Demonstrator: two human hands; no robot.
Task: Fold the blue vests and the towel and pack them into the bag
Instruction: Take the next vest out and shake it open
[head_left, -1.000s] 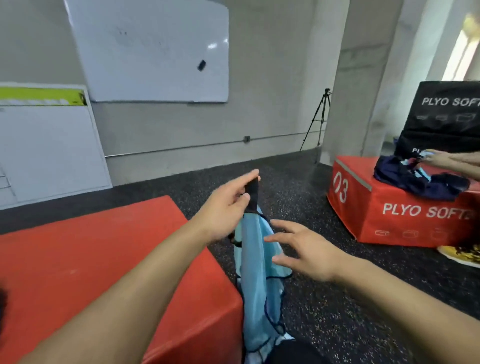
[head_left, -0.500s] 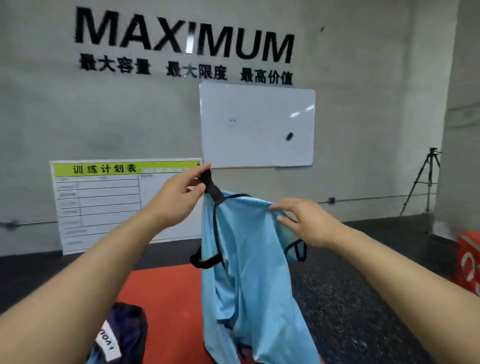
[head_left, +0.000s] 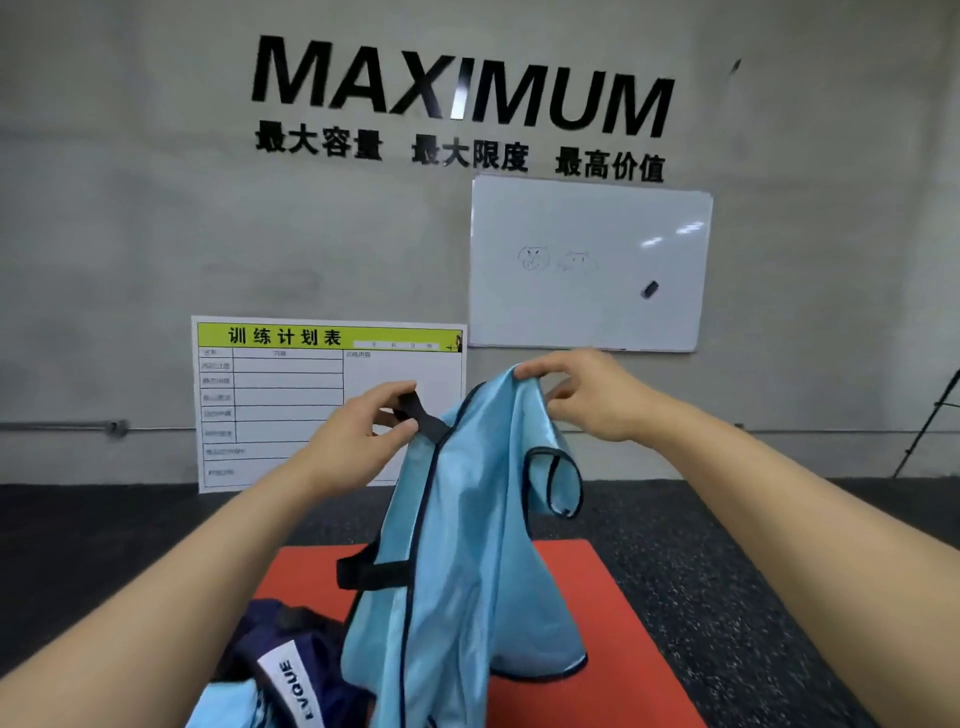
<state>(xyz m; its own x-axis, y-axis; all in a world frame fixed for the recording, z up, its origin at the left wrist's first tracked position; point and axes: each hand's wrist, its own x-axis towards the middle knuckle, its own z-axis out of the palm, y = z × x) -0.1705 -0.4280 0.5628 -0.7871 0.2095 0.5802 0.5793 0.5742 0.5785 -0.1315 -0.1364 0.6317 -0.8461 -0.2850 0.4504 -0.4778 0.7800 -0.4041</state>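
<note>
A light blue vest (head_left: 467, 561) with dark trim hangs in the air in front of me, its lower part draped onto the red box (head_left: 613, 613). My left hand (head_left: 358, 431) pinches the vest's black strap at the top left. My right hand (head_left: 587, 395) pinches the vest's top edge at the upper right. A dark navy bag (head_left: 275, 649) with a white label lies on the box at the lower left, with more light blue fabric (head_left: 228, 706) at its near edge. No towel is visible.
The red box stands on a dark speckled floor (head_left: 727, 545). A grey wall with black lettering, a whiteboard (head_left: 587, 260) and a training chart (head_left: 291, 405) leaning on it is behind. A tripod leg (head_left: 930, 421) shows at the far right.
The view swung left to face the wall. My right hand went from open beside the vest to pinching its top edge. Both hands raised the vest and spread it apart.
</note>
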